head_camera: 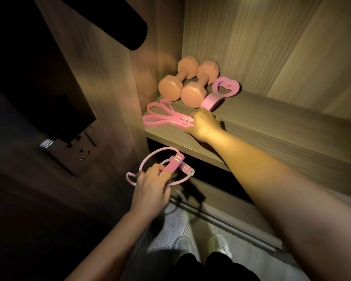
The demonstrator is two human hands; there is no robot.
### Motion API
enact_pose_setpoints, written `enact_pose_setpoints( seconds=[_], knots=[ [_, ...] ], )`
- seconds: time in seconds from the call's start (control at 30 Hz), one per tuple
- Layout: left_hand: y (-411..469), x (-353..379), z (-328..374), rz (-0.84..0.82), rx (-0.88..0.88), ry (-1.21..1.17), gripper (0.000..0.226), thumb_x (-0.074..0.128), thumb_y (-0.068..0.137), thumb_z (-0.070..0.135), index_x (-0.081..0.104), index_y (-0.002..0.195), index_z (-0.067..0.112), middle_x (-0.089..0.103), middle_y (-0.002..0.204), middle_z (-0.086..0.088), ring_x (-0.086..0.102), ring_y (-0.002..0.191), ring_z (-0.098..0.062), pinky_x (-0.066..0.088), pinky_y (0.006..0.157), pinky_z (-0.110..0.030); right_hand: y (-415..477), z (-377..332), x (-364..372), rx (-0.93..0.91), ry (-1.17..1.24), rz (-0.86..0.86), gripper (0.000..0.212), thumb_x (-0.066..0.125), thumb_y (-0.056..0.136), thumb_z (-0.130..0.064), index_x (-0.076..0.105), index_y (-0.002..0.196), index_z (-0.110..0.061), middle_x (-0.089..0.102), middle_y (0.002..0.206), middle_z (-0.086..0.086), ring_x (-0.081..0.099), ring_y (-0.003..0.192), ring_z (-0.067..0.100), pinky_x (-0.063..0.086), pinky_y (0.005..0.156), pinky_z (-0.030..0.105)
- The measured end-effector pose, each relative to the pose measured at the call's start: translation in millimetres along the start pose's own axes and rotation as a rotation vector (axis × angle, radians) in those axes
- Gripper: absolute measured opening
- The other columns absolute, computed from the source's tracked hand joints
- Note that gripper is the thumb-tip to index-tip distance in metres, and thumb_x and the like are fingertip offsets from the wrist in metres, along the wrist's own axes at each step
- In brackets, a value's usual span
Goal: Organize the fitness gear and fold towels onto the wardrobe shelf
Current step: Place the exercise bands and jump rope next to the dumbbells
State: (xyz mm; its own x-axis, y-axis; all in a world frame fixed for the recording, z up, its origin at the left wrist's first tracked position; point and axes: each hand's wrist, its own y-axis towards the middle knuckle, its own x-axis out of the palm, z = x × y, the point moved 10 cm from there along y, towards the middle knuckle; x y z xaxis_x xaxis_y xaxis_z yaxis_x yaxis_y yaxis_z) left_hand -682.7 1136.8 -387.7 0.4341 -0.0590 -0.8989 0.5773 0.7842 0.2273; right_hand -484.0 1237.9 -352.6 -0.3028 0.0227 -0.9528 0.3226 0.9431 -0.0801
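**Both hands busy at the wardrobe shelf**

Head view. We note a wood-grain shelf, lit at its left corner. Two dumbbells lie side by side at the back, against the left wall. Just to their right lies a pink heart-shaped grip, its near end close to the knuckles of the right hand.

Pink stretch bands lie flat near the shelf's front left edge. Their loops fan toward the wall and a printed sleeve wraps their right end. The right hand rests on the shelf, fingers curled over that sleeve, thumb at its near edge, holding it.

Below the shelf front, in the air, the left hand grips a pink skipping rope. Its fingers are wrapped round the two bunched handles and the cord loops out on both sides.

Lower down we see pale shoes on the floor. A wall socket sits in the dark to the left.
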Motion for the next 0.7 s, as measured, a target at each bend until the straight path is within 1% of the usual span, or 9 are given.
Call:
enact_pose_setpoints(
  seconds=[0.13, 0.27, 0.33, 0.4, 0.47, 0.5, 0.53, 0.6, 0.7],
  knots=[
    [-2, -2, 0, 0.005, -0.007, -0.001, 0.018, 0.074, 0.074, 0.01, 0.062, 0.086, 0.016, 0.057, 0.096, -0.001, 0.056, 0.084, -0.022, 0.049, 0.077, -0.041, -4, 5, 0, -0.025, 0.025, 0.022, 0.035, 0.071, 0.084, -0.04, 0.066, 0.113, -0.021, 0.062, 0.108, 0.003, 0.056, 0.102, 0.026, 0.041, 0.081, 0.04],
    [-2, -4, 1, 0.019, 0.003, 0.015, 0.02, 0.075, 0.071, 0.008, 0.062, 0.085, 0.016, 0.058, 0.094, -0.003, 0.056, 0.081, -0.023, 0.049, 0.073, -0.041, -8, 5, -1, -0.024, 0.012, 0.032, 0.037, 0.071, 0.085, -0.039, 0.065, 0.117, -0.021, 0.058, 0.112, 0.006, 0.055, 0.105, 0.028, 0.044, 0.089, 0.044],
    [-2, -5, 2, 0.023, 0.005, 0.026, 0.02, 0.075, 0.071, 0.009, 0.063, 0.085, 0.016, 0.058, 0.094, -0.003, 0.056, 0.081, -0.024, 0.049, 0.073, -0.041, -10, 3, -3, -0.033, 0.008, 0.041, 0.038, 0.071, 0.085, -0.038, 0.064, 0.118, -0.019, 0.057, 0.113, 0.007, 0.055, 0.106, 0.029, 0.044, 0.089, 0.043],
    [-3, -8, 2, 0.03, 0.006, 0.031, 0.021, 0.076, 0.071, 0.009, 0.063, 0.085, 0.016, 0.057, 0.094, -0.003, 0.055, 0.081, -0.023, 0.047, 0.073, -0.039, -18, 3, -8, -0.039, 0.122, 0.065, 0.044, 0.07, 0.086, -0.038, 0.061, 0.124, -0.015, 0.055, 0.12, 0.01, 0.054, 0.111, 0.03, 0.045, 0.09, 0.041],
    [-7, -12, 5, 0.038, 0.01, 0.032, 0.021, 0.076, 0.071, 0.009, 0.063, 0.085, 0.017, 0.057, 0.094, -0.002, 0.055, 0.08, -0.023, 0.046, 0.072, -0.038, -33, 6, -19, -0.016, 0.316, 0.128, 0.056, 0.066, 0.09, -0.036, 0.05, 0.138, -0.011, 0.049, 0.136, 0.011, 0.05, 0.121, 0.027, 0.043, 0.099, 0.04],
    [-10, -15, 7, 0.044, 0.01, 0.032, 0.022, 0.076, 0.07, 0.008, 0.063, 0.085, 0.017, 0.057, 0.094, -0.002, 0.055, 0.08, -0.023, 0.046, 0.072, -0.038, -43, 10, -25, -0.003, 0.4, 0.179, 0.056, 0.064, 0.092, -0.033, 0.048, 0.139, -0.01, 0.048, 0.139, 0.01, 0.05, 0.123, 0.025, 0.043, 0.102, 0.038],
    [-14, -18, 9, 0.051, 0.008, 0.031, 0.023, 0.077, 0.069, 0.008, 0.063, 0.085, 0.017, 0.057, 0.095, -0.002, 0.055, 0.08, -0.023, 0.046, 0.072, -0.038, -55, 13, -31, 0.011, 0.465, 0.22, 0.05, 0.064, 0.092, -0.029, 0.051, 0.137, -0.009, 0.051, 0.136, 0.01, 0.052, 0.12, 0.022, 0.044, 0.102, 0.034],
    [-23, -25, 15, 0.06, 0.013, 0.029, 0.024, 0.077, 0.069, 0.008, 0.065, 0.087, 0.016, 0.058, 0.096, -0.003, 0.056, 0.082, -0.024, 0.046, 0.072, -0.039, -81, 25, -32, 0.043, 0.626, 0.259, 0.033, 0.064, 0.091, -0.019, 0.062, 0.122, -0.006, 0.062, 0.119, 0.009, 0.06, 0.105, 0.018, 0.048, 0.093, 0.028],
    [-40, -35, 33, 0.068, 0.052, 0.004, 0.022, 0.076, 0.072, 0.011, 0.064, 0.09, 0.015, 0.057, 0.099, -0.002, 0.055, 0.085, -0.024, 0.045, 0.073, -0.038, -125, 49, -20, 0.161, 0.92, 0.232, 0.011, 0.06, 0.091, -0.008, 0.064, 0.101, -0.012, 0.066, 0.093, 0.008, 0.063, 0.084, 0.02, 0.053, 0.078, 0.032]
  ],
)
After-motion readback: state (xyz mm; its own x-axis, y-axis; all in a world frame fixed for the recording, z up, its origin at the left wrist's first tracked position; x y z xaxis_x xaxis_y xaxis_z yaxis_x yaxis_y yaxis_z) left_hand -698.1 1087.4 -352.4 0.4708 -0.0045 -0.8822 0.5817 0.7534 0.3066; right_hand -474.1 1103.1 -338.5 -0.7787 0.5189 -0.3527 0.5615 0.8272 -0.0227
